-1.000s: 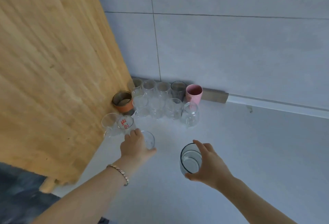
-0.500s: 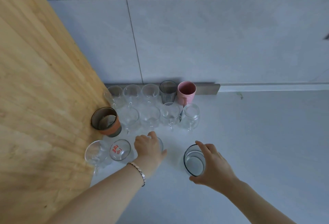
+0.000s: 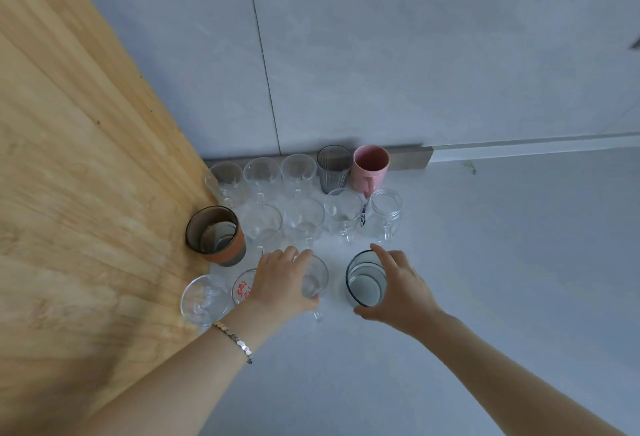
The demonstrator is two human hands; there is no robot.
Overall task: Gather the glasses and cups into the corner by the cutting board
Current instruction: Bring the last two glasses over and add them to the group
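Observation:
Several glasses and cups stand in rows in the corner beside the upright wooden cutting board (image 3: 69, 193). A pink mug (image 3: 370, 167) and a grey ribbed tumbler (image 3: 333, 168) are in the back row by the wall. A brown-and-orange cup (image 3: 216, 236) touches the board. My left hand (image 3: 282, 279) grips a small clear glass mug (image 3: 317, 278) in the front row. My right hand (image 3: 398, 285) holds a dark-rimmed glass (image 3: 365, 279) just right of it, on the counter. A red-printed glass (image 3: 242, 288) and a clear glass (image 3: 204, 298) sit left of my left hand.
A grey tiled wall (image 3: 381, 54) rises behind the cups, with a grey strip (image 3: 408, 156) along its base. The pale counter (image 3: 502, 262) stretches to the right and toward me. A clear handled jar (image 3: 384, 214) ends the middle row.
Both hands have slid their glasses closer to the rows of cups. The view has shifted, so the corner sits lower and more central.

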